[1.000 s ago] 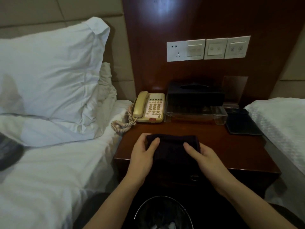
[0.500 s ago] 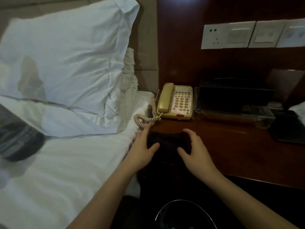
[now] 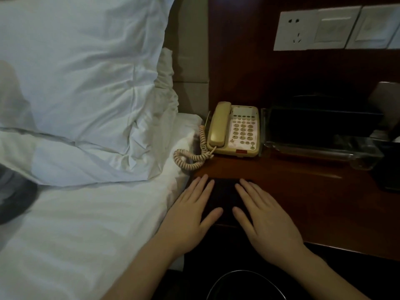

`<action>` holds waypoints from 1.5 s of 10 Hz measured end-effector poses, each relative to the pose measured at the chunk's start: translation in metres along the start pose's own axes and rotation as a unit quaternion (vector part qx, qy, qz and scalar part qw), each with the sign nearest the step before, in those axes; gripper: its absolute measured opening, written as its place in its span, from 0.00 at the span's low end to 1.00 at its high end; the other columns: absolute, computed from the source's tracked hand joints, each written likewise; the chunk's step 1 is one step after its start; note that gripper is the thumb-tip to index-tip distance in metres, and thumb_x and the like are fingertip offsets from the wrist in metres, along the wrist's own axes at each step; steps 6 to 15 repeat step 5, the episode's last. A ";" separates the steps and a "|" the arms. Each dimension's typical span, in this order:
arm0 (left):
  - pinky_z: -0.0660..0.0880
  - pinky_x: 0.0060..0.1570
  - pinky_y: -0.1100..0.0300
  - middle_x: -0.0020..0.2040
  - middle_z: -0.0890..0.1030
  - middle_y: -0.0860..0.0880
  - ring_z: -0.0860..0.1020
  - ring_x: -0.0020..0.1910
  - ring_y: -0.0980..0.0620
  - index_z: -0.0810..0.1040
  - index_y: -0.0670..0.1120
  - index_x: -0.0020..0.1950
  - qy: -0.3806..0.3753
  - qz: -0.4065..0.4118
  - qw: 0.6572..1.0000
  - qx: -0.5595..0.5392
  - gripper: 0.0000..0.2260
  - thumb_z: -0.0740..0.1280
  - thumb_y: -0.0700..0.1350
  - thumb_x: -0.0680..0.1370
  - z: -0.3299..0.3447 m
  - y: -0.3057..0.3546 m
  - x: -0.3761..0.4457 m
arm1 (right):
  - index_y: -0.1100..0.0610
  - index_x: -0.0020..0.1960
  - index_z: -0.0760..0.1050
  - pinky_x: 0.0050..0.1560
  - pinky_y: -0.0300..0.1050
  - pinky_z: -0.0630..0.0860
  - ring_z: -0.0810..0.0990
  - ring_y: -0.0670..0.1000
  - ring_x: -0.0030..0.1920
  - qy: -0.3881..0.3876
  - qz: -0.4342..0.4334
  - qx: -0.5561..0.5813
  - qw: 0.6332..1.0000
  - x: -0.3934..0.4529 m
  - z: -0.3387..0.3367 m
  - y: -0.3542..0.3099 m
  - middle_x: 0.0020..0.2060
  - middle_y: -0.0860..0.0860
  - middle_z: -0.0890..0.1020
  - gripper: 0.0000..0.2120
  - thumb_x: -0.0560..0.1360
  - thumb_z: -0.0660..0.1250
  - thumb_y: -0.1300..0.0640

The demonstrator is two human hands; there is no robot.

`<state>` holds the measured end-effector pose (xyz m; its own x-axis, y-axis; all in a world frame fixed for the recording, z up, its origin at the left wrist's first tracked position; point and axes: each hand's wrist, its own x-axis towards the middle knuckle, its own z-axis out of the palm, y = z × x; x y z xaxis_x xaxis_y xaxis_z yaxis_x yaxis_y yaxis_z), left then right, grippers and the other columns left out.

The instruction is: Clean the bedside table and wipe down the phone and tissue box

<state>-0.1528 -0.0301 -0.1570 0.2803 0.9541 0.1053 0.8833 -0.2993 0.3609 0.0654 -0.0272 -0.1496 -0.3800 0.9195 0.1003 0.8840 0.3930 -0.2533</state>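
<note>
A dark cloth (image 3: 224, 199) lies flat at the near left corner of the wooden counter (image 3: 303, 195), and both hands press on it. The left hand (image 3: 190, 215) covers its left side and the right hand (image 3: 266, 217) its right side; the fingers (image 3: 249, 191) of both are straight and slightly spread, pointing to the far side, with the thumbs turned inward toward each other. The cloth is too dark to tell which way its long axis runs.

The cream phone (image 3: 234, 129) stands at the far left of the counter, its long axis running near to far, the handset on its left side. Its coiled cord (image 3: 190, 158) hangs over the left edge onto the white bed (image 3: 86, 224) — just beyond the left fingertips. To the right of the phone sits the dark tissue box (image 3: 324, 124) in a clear holder (image 3: 320, 151), long side parallel to the wall.

Between the cloth and these things is a bare strip of counter, and the surface to the right of the right hand is also open. The near edge of the counter passes under both palms. A round bin (image 3: 244, 284) is below.
</note>
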 end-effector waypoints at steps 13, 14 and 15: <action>0.46 0.78 0.64 0.81 0.60 0.53 0.57 0.80 0.55 0.62 0.48 0.81 0.067 0.004 0.997 0.048 0.38 0.47 0.69 0.77 -0.024 0.029 -0.021 | 0.49 0.81 0.51 0.76 0.40 0.54 0.54 0.43 0.78 0.028 0.034 0.124 0.991 -0.020 -0.034 0.013 0.79 0.44 0.56 0.32 0.81 0.57 0.40; 0.46 0.78 0.64 0.81 0.60 0.53 0.57 0.80 0.55 0.62 0.48 0.81 0.067 0.004 0.997 0.048 0.38 0.47 0.69 0.77 -0.024 0.029 -0.021 | 0.49 0.81 0.51 0.76 0.40 0.54 0.54 0.43 0.78 0.028 0.034 0.124 0.991 -0.020 -0.034 0.013 0.79 0.44 0.56 0.32 0.81 0.57 0.40; 0.46 0.78 0.64 0.81 0.60 0.53 0.57 0.80 0.55 0.62 0.48 0.81 0.067 0.004 0.997 0.048 0.38 0.47 0.69 0.77 -0.024 0.029 -0.021 | 0.49 0.81 0.51 0.76 0.40 0.54 0.54 0.43 0.78 0.028 0.034 0.124 0.991 -0.020 -0.034 0.013 0.79 0.44 0.56 0.32 0.81 0.57 0.40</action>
